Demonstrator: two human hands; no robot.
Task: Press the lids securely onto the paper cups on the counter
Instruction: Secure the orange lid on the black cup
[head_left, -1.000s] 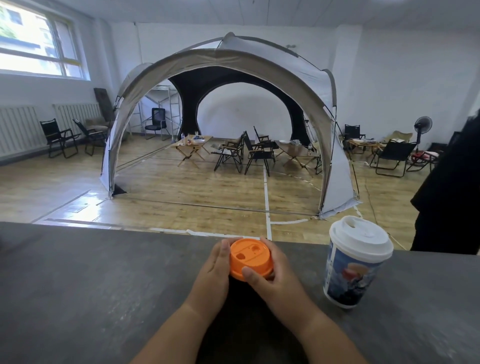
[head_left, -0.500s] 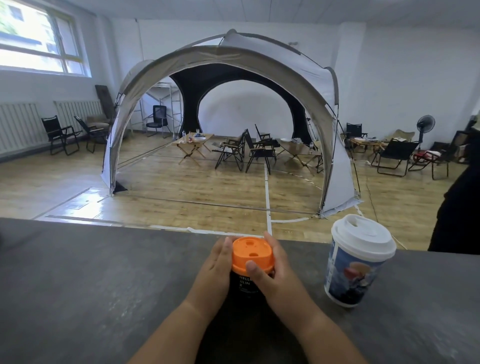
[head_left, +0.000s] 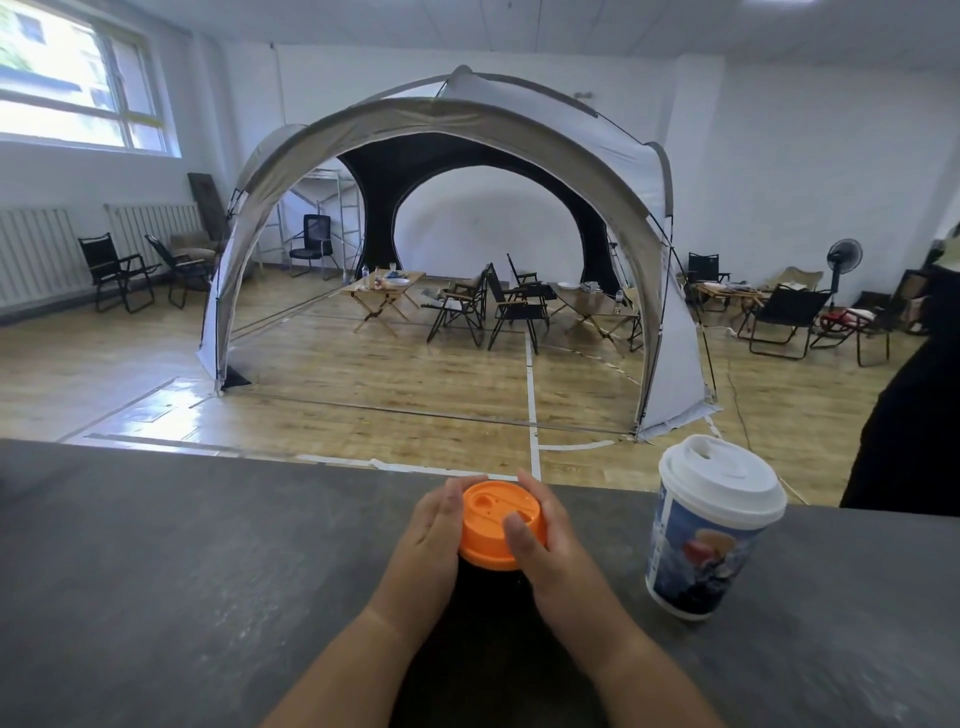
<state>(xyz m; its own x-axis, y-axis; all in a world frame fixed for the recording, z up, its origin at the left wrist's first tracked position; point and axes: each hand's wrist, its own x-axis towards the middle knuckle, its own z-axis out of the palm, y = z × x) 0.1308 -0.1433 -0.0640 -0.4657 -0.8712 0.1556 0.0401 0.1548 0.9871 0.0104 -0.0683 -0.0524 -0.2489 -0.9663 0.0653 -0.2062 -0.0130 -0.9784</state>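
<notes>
An orange lid (head_left: 496, 522) sits on top of a dark paper cup (head_left: 488, 582) near the far edge of the grey counter (head_left: 182, 571). My left hand (head_left: 428, 551) cups the lid and cup from the left side. From the right, my right hand (head_left: 553, 551) wraps around them, with its thumb on the lid's top. Most of the dark cup is hidden between my hands. To the right stands a blue printed paper cup (head_left: 701, 556) with a white lid (head_left: 722, 475) on it, untouched.
The counter's far edge runs just beyond the cups. A person in dark clothing (head_left: 914, 415) stands at the right edge of view. Beyond the counter is a wooden floor with a large tent (head_left: 457, 130), folding chairs and tables.
The view has shifted slightly and the person at the right has moved further right. My right thumb has moved up onto the top of the orange lid. Both hands stay around the cup.
</notes>
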